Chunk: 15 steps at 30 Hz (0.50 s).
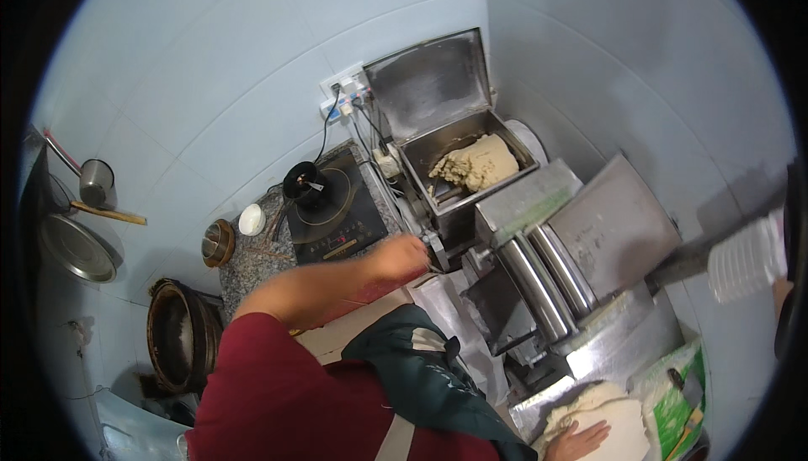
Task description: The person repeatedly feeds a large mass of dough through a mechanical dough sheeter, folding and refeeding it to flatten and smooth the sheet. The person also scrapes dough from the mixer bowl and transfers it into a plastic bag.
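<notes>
On the left, my left hand [403, 256] is at the near end of a metal dough mixer [451, 215], beside a metal bracket. Its fingers look curled, and what they touch is hidden. A large pale lump of dough [486, 164] lies inside the mixer's trough under a raised lid [435, 82]. At the bottom right, my right hand [579, 441] rests flat with fingers spread on a thick folded slab of dough [622, 420]. Between my hands stands a dough sheeter with two steel rollers [541, 287] and a sloping metal plate [612, 227].
An induction cooktop [334, 208] with a small black pot [304, 184] sits on a granite counter, near a white bowl [252, 220]. Cords run from a power strip [344, 104] behind the mixer. A green and white bag [678, 404] lies right of the dough slab.
</notes>
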Each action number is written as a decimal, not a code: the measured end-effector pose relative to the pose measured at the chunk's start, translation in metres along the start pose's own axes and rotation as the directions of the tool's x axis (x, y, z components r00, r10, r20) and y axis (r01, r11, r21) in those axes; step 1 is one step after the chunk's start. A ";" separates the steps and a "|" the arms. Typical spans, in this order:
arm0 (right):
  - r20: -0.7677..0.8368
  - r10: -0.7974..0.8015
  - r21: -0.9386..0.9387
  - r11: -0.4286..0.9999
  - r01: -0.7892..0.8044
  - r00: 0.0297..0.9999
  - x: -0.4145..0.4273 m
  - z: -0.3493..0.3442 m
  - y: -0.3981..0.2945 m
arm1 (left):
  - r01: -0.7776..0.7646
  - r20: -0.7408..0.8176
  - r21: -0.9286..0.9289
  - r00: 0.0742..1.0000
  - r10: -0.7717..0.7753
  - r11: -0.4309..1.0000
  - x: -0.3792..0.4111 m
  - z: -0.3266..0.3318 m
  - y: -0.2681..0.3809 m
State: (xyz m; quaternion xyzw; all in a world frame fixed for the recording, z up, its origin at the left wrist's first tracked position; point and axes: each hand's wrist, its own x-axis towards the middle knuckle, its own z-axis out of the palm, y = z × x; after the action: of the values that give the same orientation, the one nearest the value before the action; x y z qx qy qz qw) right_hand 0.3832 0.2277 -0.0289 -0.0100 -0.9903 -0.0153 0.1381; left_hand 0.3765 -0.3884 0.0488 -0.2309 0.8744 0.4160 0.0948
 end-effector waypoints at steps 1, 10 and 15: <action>0.009 -0.006 0.019 1.000 0.006 1.000 -0.001 -0.001 -0.004 | -0.010 -0.214 0.152 0.976 0.043 0.988 0.012 -0.053 -0.050; -0.188 0.238 -0.117 0.958 -0.262 0.953 0.009 -0.033 0.011 | 0.347 -0.851 0.380 0.494 0.177 0.858 0.171 -0.330 -0.162; 0.006 0.352 -0.046 0.935 -0.351 0.936 -0.017 -0.043 -0.047 | 0.375 -0.783 0.531 0.560 0.270 0.760 0.215 -0.344 -0.175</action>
State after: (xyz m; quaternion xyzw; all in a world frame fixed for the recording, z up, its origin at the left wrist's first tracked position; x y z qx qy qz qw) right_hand 0.4105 0.1790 0.0064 -0.1899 -0.9729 -0.0124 0.1315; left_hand 0.2821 -0.8198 0.0711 -0.3778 0.8915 -0.0743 -0.2389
